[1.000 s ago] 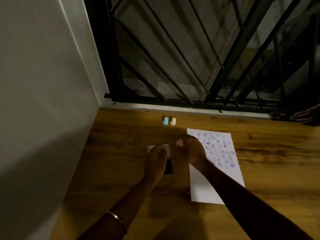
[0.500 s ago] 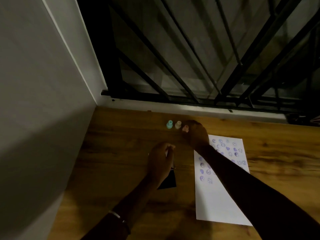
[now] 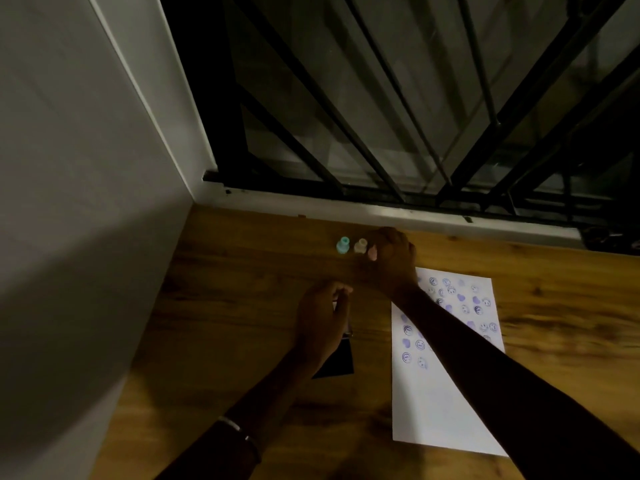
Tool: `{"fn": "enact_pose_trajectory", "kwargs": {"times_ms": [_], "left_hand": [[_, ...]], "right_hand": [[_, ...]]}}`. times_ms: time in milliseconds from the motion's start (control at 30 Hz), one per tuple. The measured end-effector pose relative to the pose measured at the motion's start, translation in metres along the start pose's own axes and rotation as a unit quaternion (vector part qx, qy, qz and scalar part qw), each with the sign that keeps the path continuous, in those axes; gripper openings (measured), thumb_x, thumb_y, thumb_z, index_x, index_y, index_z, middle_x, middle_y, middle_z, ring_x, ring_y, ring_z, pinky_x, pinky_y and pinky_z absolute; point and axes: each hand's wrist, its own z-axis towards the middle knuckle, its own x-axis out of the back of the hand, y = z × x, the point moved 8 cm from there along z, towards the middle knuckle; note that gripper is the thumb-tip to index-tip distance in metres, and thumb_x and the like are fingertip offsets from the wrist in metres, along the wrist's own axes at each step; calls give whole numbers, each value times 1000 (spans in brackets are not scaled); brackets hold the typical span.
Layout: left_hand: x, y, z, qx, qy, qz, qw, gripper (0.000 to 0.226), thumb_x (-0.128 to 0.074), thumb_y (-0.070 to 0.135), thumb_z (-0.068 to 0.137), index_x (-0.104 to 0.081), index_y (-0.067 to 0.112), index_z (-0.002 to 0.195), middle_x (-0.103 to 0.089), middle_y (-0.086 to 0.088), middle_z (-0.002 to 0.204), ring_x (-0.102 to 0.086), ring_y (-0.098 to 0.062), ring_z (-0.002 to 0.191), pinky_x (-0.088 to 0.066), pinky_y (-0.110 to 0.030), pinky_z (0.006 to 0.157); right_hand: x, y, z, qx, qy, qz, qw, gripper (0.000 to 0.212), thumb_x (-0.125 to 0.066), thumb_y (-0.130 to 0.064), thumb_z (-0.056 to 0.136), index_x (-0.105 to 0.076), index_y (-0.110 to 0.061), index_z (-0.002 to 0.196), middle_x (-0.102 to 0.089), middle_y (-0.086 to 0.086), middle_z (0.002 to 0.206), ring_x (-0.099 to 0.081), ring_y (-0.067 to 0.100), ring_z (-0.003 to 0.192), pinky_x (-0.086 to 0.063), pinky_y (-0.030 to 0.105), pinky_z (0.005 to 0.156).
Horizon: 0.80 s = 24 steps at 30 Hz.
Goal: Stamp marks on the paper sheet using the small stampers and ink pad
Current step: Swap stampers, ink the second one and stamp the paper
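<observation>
Wood-grain table [image 3: 242, 306], dim light. Right hand [image 3: 393, 259] is reached out to the far edge by the window sill, fingers closed around a pink stamper [image 3: 372, 252]. Can't tell if the stamper base is touching the table or just above it. It sits in line with two more stampers standing upright: beige stamper [image 3: 360, 245] just beside it, teal stamper [image 3: 343, 244] next over to the left.

Left hand [image 3: 323, 323] is nearer the body, curled over the ink pad [image 3: 337, 363]; fingertips pinch something at the pad's far end, probably the lid, mostly hidden by the hand. Dark part of the pad shows below the palm.

Paper sheet [image 3: 429, 410] lies flat to the right of the pad, apart from it. Its far half is covered in purple and dark blue marks: smileys and hearts. Near half is blank. Right forearm crosses over the sheet. Bracelet [image 3: 239, 431] on left wrist.
</observation>
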Motion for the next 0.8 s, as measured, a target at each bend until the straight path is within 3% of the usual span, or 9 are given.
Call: {"fn": "enact_pose_trajectory", "kwargs": {"times_ms": [167, 300, 433, 500, 600, 800], "left_hand": [[5, 2, -2, -4, 2, 6, 1000, 16, -51, 25, 98, -65, 22, 105, -67, 8, 103, -53, 10, 84, -41, -2, 66], [10, 5, -8, -20, 12, 8, 1000, 16, -51, 25, 97, -65, 20, 104, -68, 8, 102, -54, 8, 87, -41, 1, 69], [18, 11, -19, -44, 20, -10, 999, 20, -57, 23, 94, -65, 16, 111, -68, 3, 109, -60, -2, 97, -50, -14, 83], [21, 18, -27, -72, 15, -6, 997, 26, -61, 29, 92, -64, 18, 115, -68, 4, 113, -60, -6, 103, -51, -23, 87], [26, 27, -44, -116, 18, 18, 993, 31, -64, 38, 88, -63, 22, 115, -68, 9, 112, -57, 1, 98, -48, -18, 83], [28, 16, -84, -107, -34, 25, 993, 23, -53, 31, 96, -65, 21, 113, -71, -1, 108, -66, -15, 97, -51, -22, 78]], "right_hand": [[4, -1, -2, -2, 14, -2, 1000, 25, -63, -30, 88, -66, -10, 102, -57, 12, 125, -44, 32, 123, -30, 50, 106], [17, -2, -19, 4, 61, -2, 998, 33, -69, -32, 83, -63, -10, 107, -57, 12, 122, -46, 32, 119, -31, 48, 102], [27, -12, -52, 7, 84, 30, 996, 34, -66, -38, 84, -64, -14, 108, -61, 8, 117, -52, 28, 109, -39, 43, 94], [32, -25, -75, 34, 94, 66, 993, 24, -63, -39, 87, -67, -20, 100, -68, 3, 104, -61, 20, 93, -49, 43, 84], [34, -45, -114, 68, 91, 154, 982, 16, -56, -37, 92, -66, -25, 86, -67, -9, 78, -61, 3, 69, -54, 39, 64], [17, -61, -170, 59, 59, 175, 981, 15, -52, -36, 92, -63, -26, 94, -68, -9, 87, -62, 4, 80, -53, 31, 72]]}}
